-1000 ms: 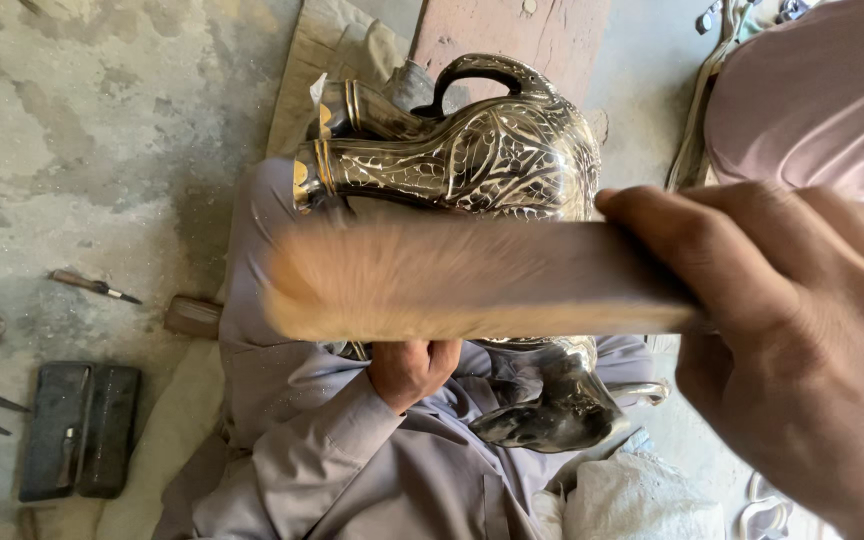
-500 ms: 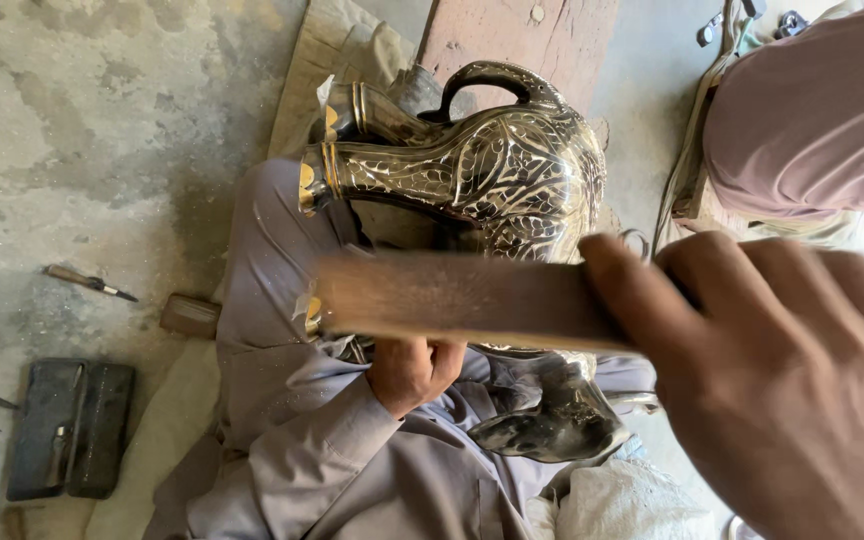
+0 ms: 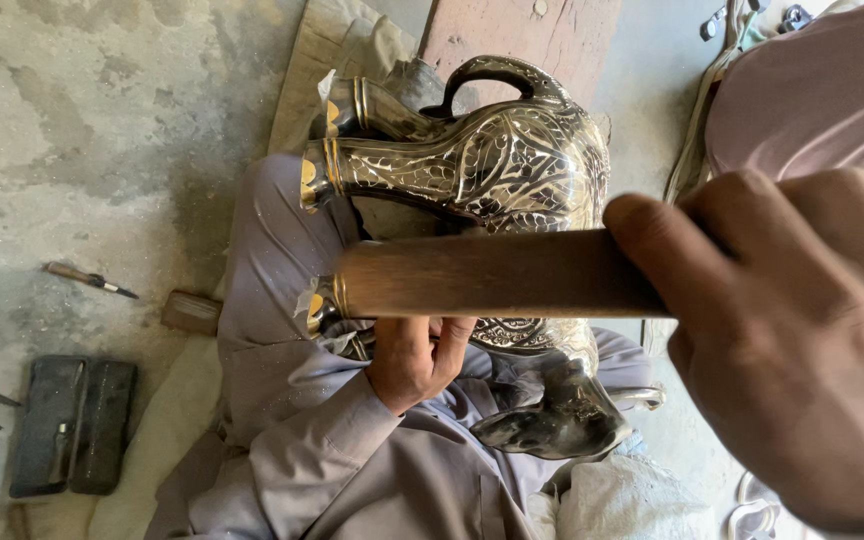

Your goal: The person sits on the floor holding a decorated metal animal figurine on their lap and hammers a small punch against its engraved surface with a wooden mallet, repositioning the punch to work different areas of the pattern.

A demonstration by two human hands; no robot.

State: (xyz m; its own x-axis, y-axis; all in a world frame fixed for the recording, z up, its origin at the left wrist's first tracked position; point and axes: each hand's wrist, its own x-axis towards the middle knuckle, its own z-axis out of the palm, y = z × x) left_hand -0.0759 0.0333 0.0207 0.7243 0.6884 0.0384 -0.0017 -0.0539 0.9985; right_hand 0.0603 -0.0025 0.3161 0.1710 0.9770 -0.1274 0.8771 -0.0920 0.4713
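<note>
Compared with a second ago, the wooden handle (image 3: pixel 492 273) sits lower in the frame and shows sharp rather than blurred, so the swing looks to be at or near its low point, close over the metalwork. Its far end has come down from across the vessel's belly to the brass collar at the left of centre.

From the head view, the right hand (image 3: pixel 802 340) fills the right side of the frame, its fingers wrapped tight around the handle, which runs level toward the centre. Whatever head the tool has cannot be seen. The left hand (image 3: pixel 417 355) is below the handle at centre, fingers curled and closed against the underside of the engraved metal vessel (image 3: pixel 492 165); what exactly it pinches is hidden behind the handle.

That vessel lies on its side across the person's lap, dark with bright cut patterns, its neck with brass bands pointing left and its curved loop at the top.

On the concrete floor (image 3: pixel 102 120) at left lie a small chisel-like tool (image 3: pixel 87 279) and, lower down, two dark flat blocks (image 3: pixel 72 425) side by side.
</note>
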